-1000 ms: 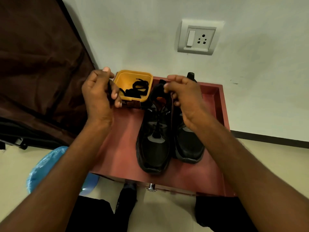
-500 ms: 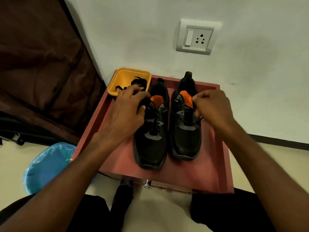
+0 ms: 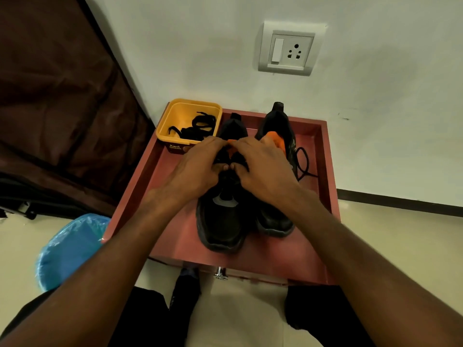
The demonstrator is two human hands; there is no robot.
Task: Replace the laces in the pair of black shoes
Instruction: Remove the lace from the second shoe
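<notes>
Two black shoes with orange lining stand side by side in a red tray [image 3: 172,236], toes toward me. My left hand [image 3: 198,166] and my right hand [image 3: 260,169] meet over the lacing of the left shoe [image 3: 223,221], fingertips touching its black lace; the fingers hide exactly what they pinch. The right shoe [image 3: 275,219] has a loose black lace [image 3: 303,161] trailing onto the tray at its right. A yellow tub [image 3: 175,116] at the tray's back left holds more black laces [image 3: 198,126].
The tray sits on a low stand against a white wall with a socket plate [image 3: 288,48]. A brown curtain [image 3: 55,96] hangs at the left. A blue plastic-covered object [image 3: 67,249] lies on the floor at the left. My knees are below the tray.
Both hands have come together over the left shoe's lacing. A second ago they were raised and apart, pulling a lace; half a second ago the right hand was at the right shoe.
</notes>
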